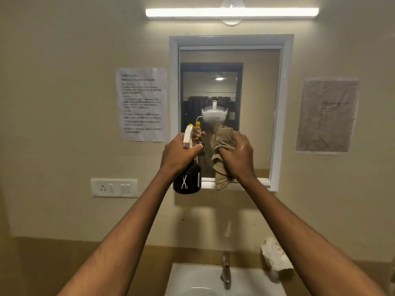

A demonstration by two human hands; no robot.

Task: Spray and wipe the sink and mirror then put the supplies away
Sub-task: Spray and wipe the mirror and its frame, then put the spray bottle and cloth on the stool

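Note:
A white-framed mirror point(258, 86) hangs on the beige wall straight ahead. My left hand point(178, 154) grips a black spray bottle point(187, 181) with a white and yellow trigger head, raised at the mirror's lower left corner. My right hand point(238, 155) is closed around a crumpled tan cloth point(222, 146), held up to the lower part of the glass. Below, the white sink point(188, 278) with a metal tap point(226, 274) sits at the bottom of the view.
A printed instruction sheet point(142, 104) is taped left of the mirror and a sketch on paper point(328, 116) right of it. A switch plate point(114, 187) is on the wall lower left. A crumpled whitish rag point(275, 256) lies beside the tap. A tube light point(232, 12) glows above.

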